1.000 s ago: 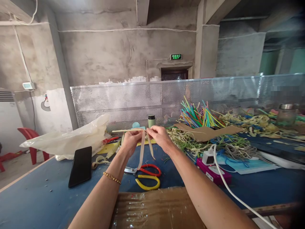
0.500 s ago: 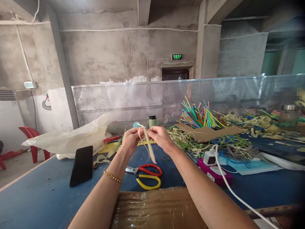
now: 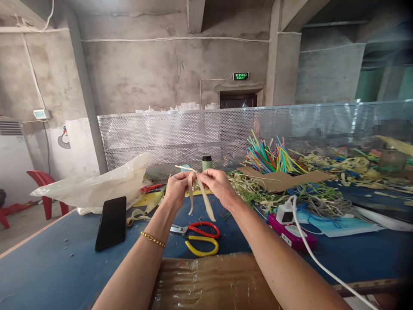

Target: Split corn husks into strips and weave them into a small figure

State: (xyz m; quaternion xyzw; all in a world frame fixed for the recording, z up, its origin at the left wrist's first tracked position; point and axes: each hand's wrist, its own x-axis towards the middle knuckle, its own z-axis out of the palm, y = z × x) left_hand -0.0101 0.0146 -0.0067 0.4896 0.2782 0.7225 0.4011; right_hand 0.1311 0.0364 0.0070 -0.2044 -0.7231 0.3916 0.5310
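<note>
Pale cream strips of fibre, perhaps dried husk, meet between my fingertips above the table. My left hand (image 3: pixel 177 187) is closed in a pinch on them, with a thin stiff end poking out up and to the left. My right hand (image 3: pixel 217 184) pinches the same strips from the other side. One wide pale strip (image 3: pixel 207 203) hangs down between the hands, and a narrower strip (image 3: pixel 190 199) dangles beside it on the left. Below lie scissors (image 3: pixel 200 237) with one red and one yellow handle. The exact join of the strips is hidden by my fingers.
A black phone (image 3: pixel 111 224) and a white plastic bag (image 3: pixel 97 183) lie to the left. Brown cardboard (image 3: pixel 206 282) covers the near edge. To the right are a purple power strip (image 3: pixel 298 237), bright coloured stems (image 3: pixel 274 155) and heaped fibres (image 3: pixel 250 189). A green bottle (image 3: pixel 207 162) stands behind.
The narrow strip, looped across the wide one before, now hangs separately to its left. The thin end sticks out further left. My hands have stayed nearly in place.
</note>
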